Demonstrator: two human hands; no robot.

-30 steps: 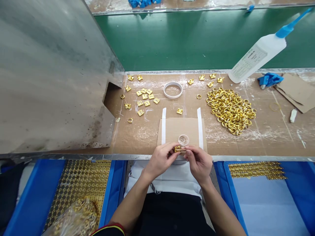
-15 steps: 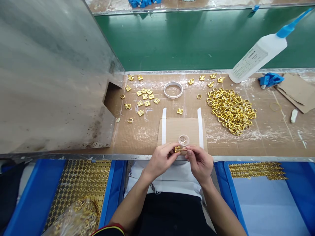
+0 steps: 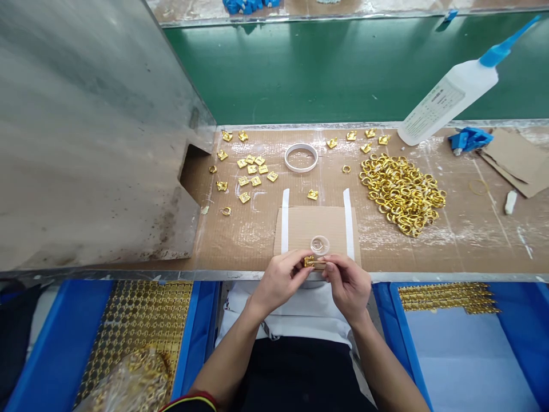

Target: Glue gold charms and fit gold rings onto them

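Observation:
My left hand pinches a small gold square piece between thumb and fingertips at the table's front edge. My right hand grips a thin stick, whose far end meets the gold piece. Just beyond the fingertips, a small clear round dish rests on a cardboard pad held by two white tape strips. Behind the pad lies a single gold square piece.
A heap of gold rings lies to the right, several gold squares to the left. A white tape ring, a leaning bottle, a metal panel and blue bins surround the work area.
Both hands keep nearly the same pose. The whole view has shifted very slightly; nothing has been taken hold of or let go.

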